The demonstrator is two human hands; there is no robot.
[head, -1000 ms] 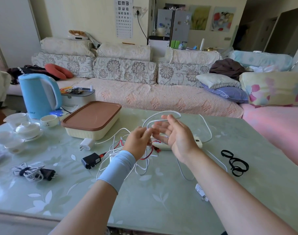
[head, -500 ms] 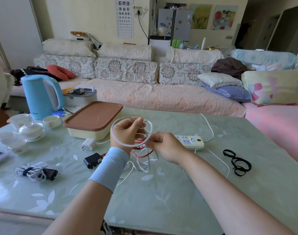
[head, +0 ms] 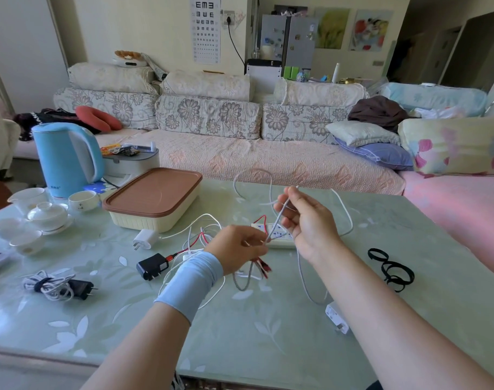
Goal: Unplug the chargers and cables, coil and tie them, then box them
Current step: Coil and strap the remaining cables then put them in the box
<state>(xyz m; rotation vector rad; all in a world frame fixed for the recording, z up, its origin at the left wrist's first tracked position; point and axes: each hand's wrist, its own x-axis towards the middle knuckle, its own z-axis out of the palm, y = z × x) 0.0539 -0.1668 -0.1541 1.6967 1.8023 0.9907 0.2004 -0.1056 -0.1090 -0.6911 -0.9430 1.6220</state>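
My left hand [head: 238, 247] pinches a white cable [head: 302, 274] above the table, and my right hand [head: 307, 220] holds the same cable higher up, a stretch of it running between them. The cable trails down to a white charger [head: 336, 319] by my right forearm. Under the hands lie a white power strip [head: 279, 237], tangled white and red wires [head: 200, 235], a white plug adapter [head: 145, 239] and a black adapter [head: 152, 266]. A coiled, tied cable with a black plug [head: 57, 287] rests at the left. The cream box with a brown lid [head: 155, 199] stands shut behind.
Black tie loops [head: 390, 270] lie on the right of the green glass table [head: 268, 347]. A blue kettle [head: 67, 160], white tea cups [head: 47, 215] and a grey container [head: 130, 161] crowd the left side. A sofa runs behind the table.
The round loop my left hand held up has come apart; that hand dropped lower and my right hand rose, drawing the cable out between them. The camera tilted slightly.
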